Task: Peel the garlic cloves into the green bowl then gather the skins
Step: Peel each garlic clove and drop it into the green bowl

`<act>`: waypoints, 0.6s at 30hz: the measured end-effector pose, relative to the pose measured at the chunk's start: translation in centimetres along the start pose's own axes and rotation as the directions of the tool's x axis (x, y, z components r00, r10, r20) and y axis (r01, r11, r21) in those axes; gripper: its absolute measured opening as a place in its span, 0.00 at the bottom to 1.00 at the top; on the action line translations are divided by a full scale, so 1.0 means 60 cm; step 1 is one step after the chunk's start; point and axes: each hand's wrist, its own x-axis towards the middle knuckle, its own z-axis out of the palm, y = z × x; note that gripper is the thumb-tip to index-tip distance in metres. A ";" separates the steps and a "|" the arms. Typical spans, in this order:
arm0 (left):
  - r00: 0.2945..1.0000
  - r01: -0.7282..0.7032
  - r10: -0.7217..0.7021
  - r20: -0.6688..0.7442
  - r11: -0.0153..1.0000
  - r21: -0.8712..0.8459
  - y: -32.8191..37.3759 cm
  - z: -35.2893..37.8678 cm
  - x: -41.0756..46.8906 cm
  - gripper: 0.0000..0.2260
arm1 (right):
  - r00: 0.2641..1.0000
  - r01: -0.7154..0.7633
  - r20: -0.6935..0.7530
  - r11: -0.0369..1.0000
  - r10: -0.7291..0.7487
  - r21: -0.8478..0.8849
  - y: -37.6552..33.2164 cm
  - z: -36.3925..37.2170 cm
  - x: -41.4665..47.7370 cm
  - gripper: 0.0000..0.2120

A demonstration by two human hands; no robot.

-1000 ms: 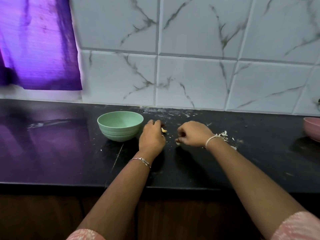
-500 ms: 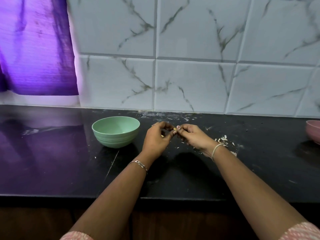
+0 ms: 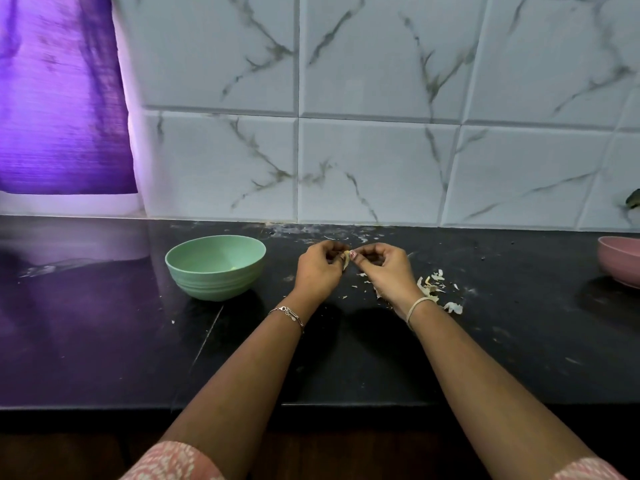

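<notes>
Both hands meet just right of the frame's centre, raised slightly above the black countertop [image 3: 104, 341]. The left hand [image 3: 320, 268] has its fingers curled and pinches a garlic clove [image 3: 346, 259] at the fingertips. The right hand [image 3: 388, 271], fingers likewise curled, pinches the same clove from the opposite side, thumbnail against it. A pale flap of skin hangs from the clove between the two hands. How much of the clove is peeled cannot be told at this size.

The green bowl [image 3: 214, 285] stands upright on the countertop, left of centre, near the left hand but apart from it. A small pale piece [image 3: 232, 268] lies inside near its right wall; what it is cannot be told.

Loose skins [image 3: 431, 285] lie scattered on the countertop just right of the right wrist, with finer flecks under and between the hands.

A thin chain bracelet [image 3: 287, 315] sits on the left wrist and a pale band [image 3: 417, 304] on the right wrist. Patterned pink sleeves show at the bottom edge.

A pink bowl [image 3: 620, 261] is cut off by the right edge of the frame, well apart from the hands. Marble-veined wall tiles [image 3: 374, 168] fill the upper frame, and a purple curtain [image 3: 59, 98] hangs at the upper left.
</notes>
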 end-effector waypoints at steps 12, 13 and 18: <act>0.981 0.191 -0.177 0.075 0.871 -0.453 -0.003 0.004 -0.005 0.10 | 0.997 -0.070 0.003 0.993 0.071 -0.090 0.016 0.008 0.015 0.05; 0.980 0.198 -0.183 0.078 0.862 -0.466 -0.004 0.004 -0.005 0.09 | 0.998 -0.066 0.013 0.992 0.068 -0.107 0.017 0.009 0.016 0.04; 0.973 0.230 -0.210 0.099 0.823 -0.520 -0.003 0.004 -0.005 0.10 | 0.995 -0.084 0.042 0.991 0.089 -0.105 0.017 0.011 0.016 0.06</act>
